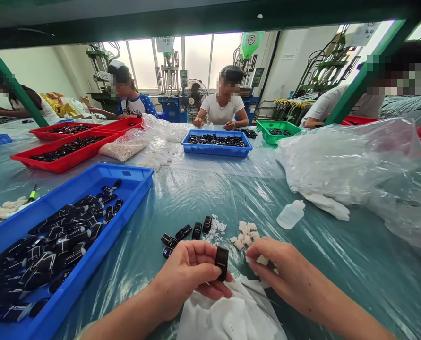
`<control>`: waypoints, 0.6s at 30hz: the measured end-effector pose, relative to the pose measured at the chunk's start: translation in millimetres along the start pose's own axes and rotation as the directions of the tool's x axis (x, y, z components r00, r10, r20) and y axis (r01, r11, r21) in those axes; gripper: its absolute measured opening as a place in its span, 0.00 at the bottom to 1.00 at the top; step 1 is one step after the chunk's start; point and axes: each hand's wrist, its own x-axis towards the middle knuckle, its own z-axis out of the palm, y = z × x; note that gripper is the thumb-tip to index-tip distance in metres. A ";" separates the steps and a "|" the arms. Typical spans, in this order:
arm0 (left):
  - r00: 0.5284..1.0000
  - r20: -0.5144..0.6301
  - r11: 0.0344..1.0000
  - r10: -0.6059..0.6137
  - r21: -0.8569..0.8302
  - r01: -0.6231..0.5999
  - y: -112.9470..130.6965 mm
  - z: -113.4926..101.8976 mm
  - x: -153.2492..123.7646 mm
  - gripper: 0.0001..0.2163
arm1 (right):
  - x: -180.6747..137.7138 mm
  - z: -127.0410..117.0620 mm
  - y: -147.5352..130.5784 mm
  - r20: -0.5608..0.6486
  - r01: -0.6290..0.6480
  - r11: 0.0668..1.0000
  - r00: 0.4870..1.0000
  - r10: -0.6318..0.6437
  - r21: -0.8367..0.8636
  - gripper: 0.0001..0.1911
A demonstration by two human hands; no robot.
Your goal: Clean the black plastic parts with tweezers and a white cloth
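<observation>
My left hand (189, 274) is closed around a small black glossy part (221, 262), held upright between thumb and fingers. Close beside it, my right hand (277, 267) pinches a small white pad (262, 260). Under both hands lies a white cloth (227, 316). Just beyond, a short row of black parts (185, 233) rests on the plastic-covered table, next to a little heap of white pads (245, 234). A small clear squeeze bottle (291, 214) lies on its side further right.
A blue tray (132, 189) of several black parts sits at my left. Red trays (64, 163), another blue tray (217, 148) and a green tray (267, 134) stand further off. A big crumpled plastic bag (355, 165) fills the right. Other people work across the table.
</observation>
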 end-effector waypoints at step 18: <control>0.994 0.092 0.996 0.063 0.056 -0.068 -10.9 9.3 -1.0 0.09 | -5.3 7.4 -31.3 -0.269 0.161 0.732 0.963 0.031 0.661 0.08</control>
